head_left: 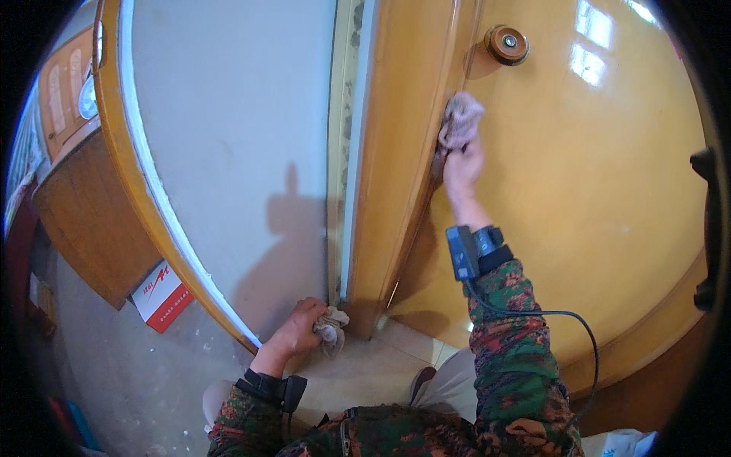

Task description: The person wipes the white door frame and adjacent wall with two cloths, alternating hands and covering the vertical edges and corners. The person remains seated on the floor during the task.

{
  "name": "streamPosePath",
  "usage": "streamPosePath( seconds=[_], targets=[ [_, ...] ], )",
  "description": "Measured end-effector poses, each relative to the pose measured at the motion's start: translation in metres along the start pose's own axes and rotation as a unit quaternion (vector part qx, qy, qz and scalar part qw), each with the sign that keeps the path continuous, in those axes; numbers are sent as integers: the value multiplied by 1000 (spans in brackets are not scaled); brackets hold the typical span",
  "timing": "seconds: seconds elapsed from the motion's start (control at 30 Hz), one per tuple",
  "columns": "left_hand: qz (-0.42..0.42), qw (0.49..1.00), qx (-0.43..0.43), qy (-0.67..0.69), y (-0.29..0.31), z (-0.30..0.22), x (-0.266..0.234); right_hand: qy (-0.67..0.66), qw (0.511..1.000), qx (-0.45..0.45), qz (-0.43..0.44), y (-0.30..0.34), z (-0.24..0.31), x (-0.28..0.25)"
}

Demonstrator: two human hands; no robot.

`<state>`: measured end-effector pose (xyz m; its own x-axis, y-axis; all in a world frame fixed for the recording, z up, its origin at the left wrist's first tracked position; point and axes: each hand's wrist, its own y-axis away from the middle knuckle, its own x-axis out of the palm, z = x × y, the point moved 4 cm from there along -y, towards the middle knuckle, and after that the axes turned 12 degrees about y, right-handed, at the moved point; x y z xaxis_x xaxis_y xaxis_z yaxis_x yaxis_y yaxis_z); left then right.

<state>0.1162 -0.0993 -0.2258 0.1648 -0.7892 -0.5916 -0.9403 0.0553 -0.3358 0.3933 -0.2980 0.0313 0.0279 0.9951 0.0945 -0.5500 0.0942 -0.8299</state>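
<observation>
A pinkish cloth (461, 122) is bunched in my right hand (464, 169), which presses it to the edge where the glossy wooden door (563, 175) meets its frame (403, 152). The round wooden doorknob (507, 45) sits above that hand. Low down, my left hand (298, 329) is closed on a crumpled pale rag (330, 329), close to the foot of the door frame and the wall's lower corner. Part of each cloth is hidden by the fingers.
A grey-white wall (228, 137) stands left of the frame, bordered by another wooden trim (145, 206). Beyond it are a brown wooden panel (103, 217) and a red-and-white box (161, 297) on the grey floor (137, 381). A black cable (567, 314) loops from my right wrist device.
</observation>
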Motion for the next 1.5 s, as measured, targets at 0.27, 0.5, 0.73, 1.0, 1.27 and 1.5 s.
streamPosePath(
  seconds=[0.27,0.5,0.73,1.0,1.27,1.5],
  targets=[
    [12,999,-31,18,-1,-8,-3,-66,992,99,-38,141,-82,-9],
    [37,998,-60,-1,-3,-3,0,56,984,147,-85,275,-167,-22],
    [67,989,-132,22,-14,-28,-11,75,910,408,2,408,-247,-60],
    [66,989,-129,22,-15,-28,-9,-89,719,689,10,506,-255,-64],
    [56,992,-110,9,-10,-19,-7,-251,531,807,-60,495,-246,-44],
    [29,996,-80,2,-1,-19,-10,-281,625,724,-75,424,-177,-25]
  ],
)
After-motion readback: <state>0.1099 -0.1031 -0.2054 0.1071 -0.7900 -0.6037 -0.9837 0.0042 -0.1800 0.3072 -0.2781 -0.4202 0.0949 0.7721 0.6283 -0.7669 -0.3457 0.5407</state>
